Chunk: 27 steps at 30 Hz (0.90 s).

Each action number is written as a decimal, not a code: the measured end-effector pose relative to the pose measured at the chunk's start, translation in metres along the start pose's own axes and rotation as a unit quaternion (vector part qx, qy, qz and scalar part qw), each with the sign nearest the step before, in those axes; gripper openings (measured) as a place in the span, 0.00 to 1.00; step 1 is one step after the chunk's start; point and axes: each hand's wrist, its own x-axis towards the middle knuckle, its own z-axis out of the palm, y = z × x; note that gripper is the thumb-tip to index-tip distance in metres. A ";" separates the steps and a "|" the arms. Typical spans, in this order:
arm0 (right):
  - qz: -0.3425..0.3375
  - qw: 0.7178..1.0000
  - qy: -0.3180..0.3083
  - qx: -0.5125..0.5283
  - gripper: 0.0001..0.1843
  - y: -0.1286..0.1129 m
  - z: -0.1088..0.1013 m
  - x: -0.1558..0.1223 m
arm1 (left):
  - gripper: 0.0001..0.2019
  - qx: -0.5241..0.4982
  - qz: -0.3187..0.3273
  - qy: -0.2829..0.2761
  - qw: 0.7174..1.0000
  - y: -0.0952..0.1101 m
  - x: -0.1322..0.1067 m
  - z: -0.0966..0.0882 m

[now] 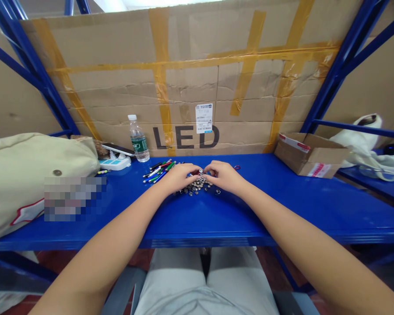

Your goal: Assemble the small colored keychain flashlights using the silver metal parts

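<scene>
Head view: left hand [182, 176] and right hand [226, 175] meet above a heap of small silvery metal pieces [194, 187], mid-tabletop [197, 223], nearer back edge than front. Fingers of both bent inward, narrow, tips almost together at one small round silvery piece [200, 171]; too small to tell which of them grips it. Heap spreads beneath the fingertips, a few loose bits toward the front edge. Something dark red partly hidden between the hands.

Pens [158, 171], mixed colors, lie in a loose bunch just beside left hand, toward back edge. Small red loop [237, 167] behind right hand. Water bottle [138, 141], white cap, upright near back edge, left of the pens. White power strip [116, 163] left of bottle, smartphone [118, 149] tilted above it. Beige bag [36, 159] takes up tabletop's left end, part pixelated. Open cardboard box [307, 155] near back edge, right side. Taped cardboard sheet [118, 96] stands along back edge, printed "LED", white label [204, 118] on it.
</scene>
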 end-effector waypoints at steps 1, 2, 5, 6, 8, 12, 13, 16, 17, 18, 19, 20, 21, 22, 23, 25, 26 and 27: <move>-0.002 1.000 0.025 0.014 0.08 -0.001 -0.001 0.000 | 0.10 0.000 0.001 -0.001 1.000 0.000 0.000 0.000; -0.005 0.999 0.043 0.024 0.08 -0.001 -0.002 0.001 | 0.10 0.001 0.001 -0.001 1.000 0.000 0.000 0.000; -0.016 0.997 0.069 0.037 0.08 -0.004 -0.003 0.001 | 0.09 0.001 0.004 -0.003 1.000 0.000 0.000 0.001; -0.019 0.997 0.069 0.041 0.08 -0.004 -0.003 0.001 | 0.10 0.000 0.005 -0.003 1.000 0.000 0.000 0.001; -0.025 0.997 0.064 0.047 0.08 -0.005 -0.004 0.001 | 0.10 -0.004 0.007 -0.003 1.000 -0.001 0.001 0.002; -0.021 0.997 0.052 0.048 0.09 -0.007 -0.004 0.001 | 0.09 -0.010 0.012 -0.002 1.000 -0.001 0.001 0.002; -0.021 0.997 0.051 0.048 0.09 -0.007 -0.003 0.001 | 0.09 -0.011 0.012 -0.002 1.000 -0.001 0.001 0.002; -0.026 0.997 0.046 0.052 0.09 -0.008 -0.002 0.001 | 0.09 -0.018 0.006 -0.001 1.000 0.000 0.001 0.002; -0.023 0.997 0.042 0.056 0.09 -0.007 -0.002 0.001 | 0.10 -0.021 0.003 0.000 1.000 0.000 0.001 0.002; -0.013 0.997 0.037 0.062 0.10 -0.007 -0.003 0.001 | 0.10 -0.023 -0.003 0.002 1.000 0.000 0.000 0.002; 0.006 0.997 0.028 0.070 0.12 -0.005 -0.005 0.001 | 0.11 -0.025 -0.011 0.005 1.000 -0.001 0.000 0.002; 0.030 0.996 0.015 0.078 0.14 -0.004 -0.008 0.000 | 0.12 -0.026 -0.019 0.008 0.999 -0.001 0.000 0.002; 0.056 0.995 -0.007 0.083 0.16 -0.001 -0.012 -0.002 | 0.13 -0.027 -0.028 0.011 0.999 -0.002 0.000 0.002; 0.080 0.992 -0.039 0.085 0.17 0.001 -0.017 -0.003 | 0.13 -0.028 -0.037 0.013 0.999 -0.003 0.000 0.002; 0.098 0.989 -0.083 0.078 0.17 0.004 -0.022 -0.005 | 0.14 -0.030 -0.044 0.015 0.998 -0.003 0.000 0.002; 0.114 0.975 -0.182 0.057 0.17 0.009 -0.032 -0.008 | 0.14 -0.035 -0.050 0.014 0.998 -0.004 0.000 0.002; 0.121 0.968 -0.215 0.049 0.18 0.010 -0.036 -0.010 | 0.14 -0.036 -0.050 0.012 0.998 -0.004 0.000 0.002; 0.122 0.963 -0.236 0.044 0.18 0.011 -0.038 -0.011 | 0.14 -0.035 -0.049 0.011 0.998 -0.004 0.000 0.002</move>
